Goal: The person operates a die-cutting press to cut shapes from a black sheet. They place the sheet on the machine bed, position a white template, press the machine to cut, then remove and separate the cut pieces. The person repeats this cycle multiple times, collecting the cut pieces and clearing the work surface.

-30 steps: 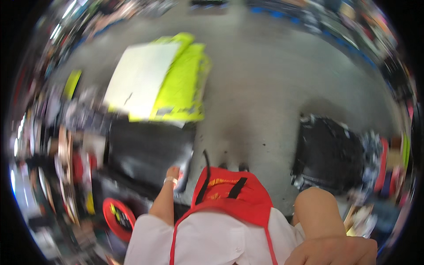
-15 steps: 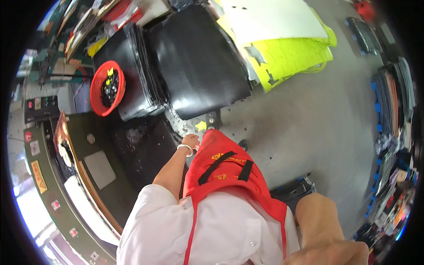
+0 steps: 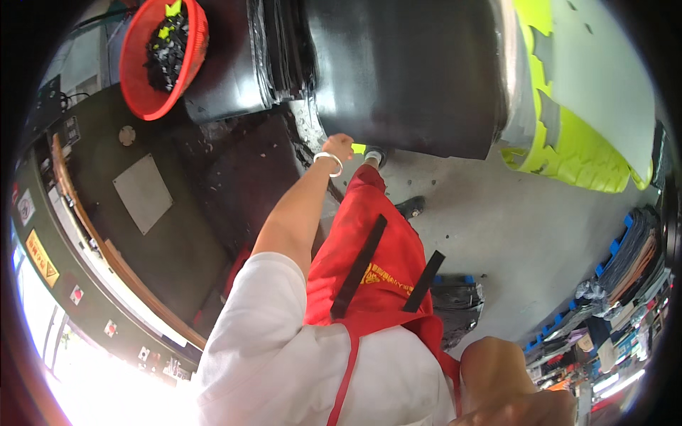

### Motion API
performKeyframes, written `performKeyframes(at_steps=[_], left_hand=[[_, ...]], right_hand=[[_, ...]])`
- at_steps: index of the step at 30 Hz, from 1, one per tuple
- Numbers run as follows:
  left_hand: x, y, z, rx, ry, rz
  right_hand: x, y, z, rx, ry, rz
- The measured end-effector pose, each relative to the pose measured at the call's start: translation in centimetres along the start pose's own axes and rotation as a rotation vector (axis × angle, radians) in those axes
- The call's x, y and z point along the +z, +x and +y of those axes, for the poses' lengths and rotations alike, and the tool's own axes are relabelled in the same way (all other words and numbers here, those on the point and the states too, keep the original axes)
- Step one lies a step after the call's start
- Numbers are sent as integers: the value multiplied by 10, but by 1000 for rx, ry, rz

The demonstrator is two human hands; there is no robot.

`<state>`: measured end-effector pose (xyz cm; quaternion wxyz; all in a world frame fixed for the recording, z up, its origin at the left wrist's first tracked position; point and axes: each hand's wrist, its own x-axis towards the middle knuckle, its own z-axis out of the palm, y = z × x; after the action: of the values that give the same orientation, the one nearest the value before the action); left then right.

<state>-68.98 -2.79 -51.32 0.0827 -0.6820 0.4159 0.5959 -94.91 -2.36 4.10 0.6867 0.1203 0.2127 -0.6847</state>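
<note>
My left hand (image 3: 339,146), with a white bangle (image 3: 331,160) at the wrist, is held out in front of me with its fingers curled in. Nothing shows sticking out of it. It is nearest to the lower edge of a stack of black sheets (image 3: 405,78), apart from it in the picture. A yellow-green scrap (image 3: 359,148) lies on the floor just beyond the hand. My right hand (image 3: 522,410) is at the bottom edge, close and blurred, its arm bent; its fingers cannot be made out. My red apron (image 3: 383,248) hangs between the arms.
A red plastic basket (image 3: 130,85) with black and yellow-green scraps sits at upper left. Yellow-green cut sheet (image 3: 590,153) hangs over at upper right. A dark green machine (image 3: 117,188) stands left. Black sheets (image 3: 456,309) lie low on the floor; stacked materials (image 3: 632,248) line the right.
The view has shifted, bringing the black sheets and red basket closer. My left arm reaches farther forward; the right hand stays low at the edge.
</note>
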Motion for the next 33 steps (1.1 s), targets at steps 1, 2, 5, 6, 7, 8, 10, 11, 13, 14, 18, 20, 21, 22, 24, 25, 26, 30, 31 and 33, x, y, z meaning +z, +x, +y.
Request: performKeyframes(at_steps=[1, 2, 5, 6, 7, 8, 10, 11, 13, 14, 18, 20, 21, 22, 24, 25, 26, 30, 31, 33], left_hand=[[-6, 14, 0, -11, 130, 22], [-11, 29, -1, 0, 257, 38], [-8, 62, -20, -36, 444, 216], [-4, 73, -27, -76, 480, 290], [0, 83, -33, -140, 382, 309], [2, 93, -38, -203, 387, 343], [6, 105, -47, -334, 220, 503], [7, 108, -51, -370, 127, 558], [6, 108, -55, -304, 167, 628], [6, 105, -56, -338, 164, 639], [5, 85, -48, -333, 278, 596], [1, 71, -38, -389, 355, 489], [-3, 64, -32, -363, 430, 477], [-11, 56, -25, -402, 303, 373], [-23, 43, -8, -519, -832, 79], [-28, 31, -1, -272, -809, -192], [-37, 20, 8, -243, -737, -324], [-57, -20, 49, -220, 181, 287], [-59, -29, 60, -166, 256, 269], [-63, -43, 85, -67, 376, 251]], right_hand=[[-12, 18, 0, 42, 27, -47], [-37, 37, -2, 96, 79, -184], [-123, 85, 8, 163, 258, -422], [-138, 89, 10, 156, 164, -253], [-154, 92, 11, 162, 67, -84], [-168, 92, 14, 153, -94, 154], [-208, 94, 23, 322, -260, 402], [-223, 92, 28, 361, -250, 499], [-246, 85, 36, 379, -180, 653], [-255, 83, 37, 385, -178, 690], [-272, 71, 38, 324, -153, 737], [-274, 65, 41, 298, -138, 763], [-275, 61, 46, 298, -205, 837], [-279, 58, 48, 304, -227, 790], [-288, 50, 57, 291, -274, 763], [-293, 41, 58, 232, -297, 704], [-298, 36, 62, 234, -375, 753], [-314, -10, 58, 21, -446, 821], [-316, -23, 56, -31, -457, 840], [-322, -48, 54, -125, -515, 847]])
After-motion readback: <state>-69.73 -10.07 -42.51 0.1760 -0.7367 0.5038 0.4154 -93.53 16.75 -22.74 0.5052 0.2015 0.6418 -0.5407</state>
